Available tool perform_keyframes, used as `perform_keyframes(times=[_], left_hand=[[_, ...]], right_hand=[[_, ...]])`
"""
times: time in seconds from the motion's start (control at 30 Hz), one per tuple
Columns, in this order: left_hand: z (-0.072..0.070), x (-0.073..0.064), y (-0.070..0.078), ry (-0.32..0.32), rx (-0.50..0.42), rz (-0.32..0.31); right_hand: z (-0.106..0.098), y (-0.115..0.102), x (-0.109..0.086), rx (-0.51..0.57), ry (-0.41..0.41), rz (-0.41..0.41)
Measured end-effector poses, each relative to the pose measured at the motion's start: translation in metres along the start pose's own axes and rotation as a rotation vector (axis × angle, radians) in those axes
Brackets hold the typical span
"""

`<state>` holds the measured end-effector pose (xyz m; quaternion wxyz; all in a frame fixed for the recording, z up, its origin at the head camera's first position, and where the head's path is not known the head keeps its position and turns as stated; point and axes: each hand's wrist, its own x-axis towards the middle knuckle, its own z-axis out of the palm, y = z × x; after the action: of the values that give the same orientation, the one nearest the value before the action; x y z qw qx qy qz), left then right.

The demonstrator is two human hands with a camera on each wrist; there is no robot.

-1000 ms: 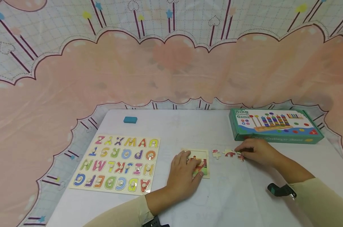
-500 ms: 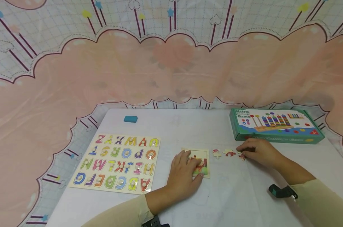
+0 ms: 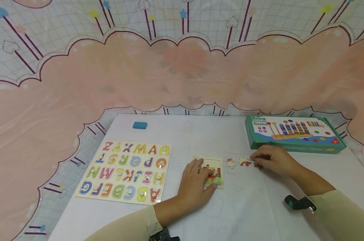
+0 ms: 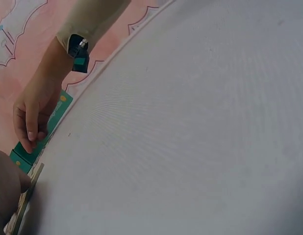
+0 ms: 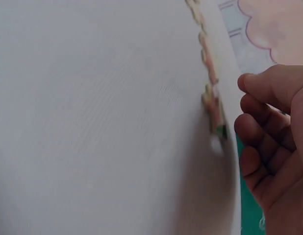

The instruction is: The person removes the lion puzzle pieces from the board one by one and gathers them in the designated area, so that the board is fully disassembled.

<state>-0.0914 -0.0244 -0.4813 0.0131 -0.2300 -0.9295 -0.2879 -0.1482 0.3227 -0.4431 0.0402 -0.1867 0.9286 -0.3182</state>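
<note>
My left hand (image 3: 194,184) rests on a small framed jigsaw puzzle (image 3: 219,174), its fingers spread over the picture and part of the frame. Right of the frame, several loose puzzle pieces lie in a row: a pale one (image 3: 231,163), one with a red arc (image 3: 245,162), and a reddish one (image 3: 257,166) partly hidden by my right hand (image 3: 275,161). In the right wrist view, the right fingers are loosely bent above the nearest puzzle piece (image 5: 215,112), with a gap between fingertips and piece. Nothing shows in their grasp.
A wooden alphabet board (image 3: 121,172) with knobbed letters lies at the left. Behind it sits a blue block (image 3: 140,125). A green ring game box (image 3: 296,134) stands at the back right, just beyond my right hand. A patterned cloth (image 3: 182,73) hangs behind the white table (image 3: 230,211).
The right fingers have shifted slightly over the end puzzle piece and cover more of it. The left hand stays on the framed puzzle. The head view has moved a little.
</note>
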Motion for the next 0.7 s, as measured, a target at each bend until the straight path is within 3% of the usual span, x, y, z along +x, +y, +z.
perform_keyframes(times=[0.23, 0.7], left_hand=[[-0.003, -0.005, -0.005, 0.018, -0.015, 0.004], [-0.012, -0.016, -0.024, 0.054, 0.005, -0.06]], right_hand=[[0.007, -0.019, 0.012, 0.13, -0.008, -0.078], [0.031, -0.059, 0.041, 0.14, -0.058, -0.198]])
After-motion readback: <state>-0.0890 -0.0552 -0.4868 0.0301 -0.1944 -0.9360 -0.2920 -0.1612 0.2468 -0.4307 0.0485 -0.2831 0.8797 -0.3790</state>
